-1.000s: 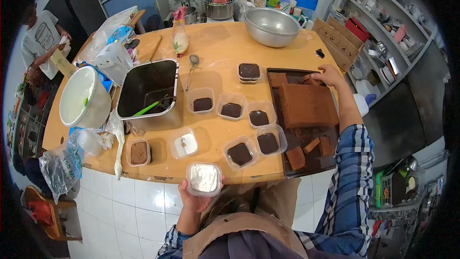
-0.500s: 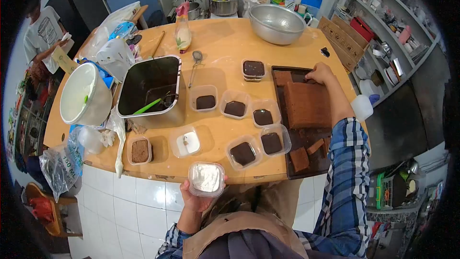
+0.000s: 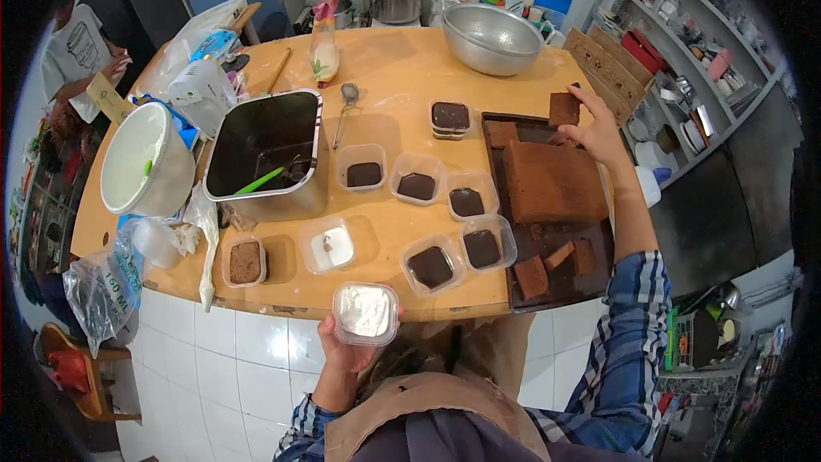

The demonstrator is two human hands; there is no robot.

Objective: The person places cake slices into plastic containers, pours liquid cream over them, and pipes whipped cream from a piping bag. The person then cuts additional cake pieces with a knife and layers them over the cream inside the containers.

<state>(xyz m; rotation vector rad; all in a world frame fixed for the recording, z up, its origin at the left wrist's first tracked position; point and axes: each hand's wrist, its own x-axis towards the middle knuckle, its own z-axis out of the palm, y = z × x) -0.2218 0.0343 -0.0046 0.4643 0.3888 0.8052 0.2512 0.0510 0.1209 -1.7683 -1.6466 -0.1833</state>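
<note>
My left hand [image 3: 344,352] grips a clear plastic cup [image 3: 366,315] filled with white cream, just off the table's front edge. At the far right, my right hand [image 3: 599,133] pinches a square piece of chocolate cake [image 3: 564,109], raised above the back of a dark baking tray [image 3: 560,291]. A big block of chocolate cake [image 3: 556,181] lies on that tray, with several smaller pieces in front of it. Left of the tray stand several clear cups with a dark chocolate layer, among them one cup [image 3: 430,268] near the front edge.
A metal pan [image 3: 318,175] with dark chocolate and a green-handled spatula stands left, beside a white bucket [image 3: 171,171]. Nearby are a cup with white cream [image 3: 328,245] and a cup with cake [image 3: 246,262]. A large metal bowl [image 3: 493,38] stands at the back; another person [image 3: 77,56] stands far left.
My right hand has come up from the back of the tray with a square cake piece. My left hand holds the cream cup in nearly the same place.
</note>
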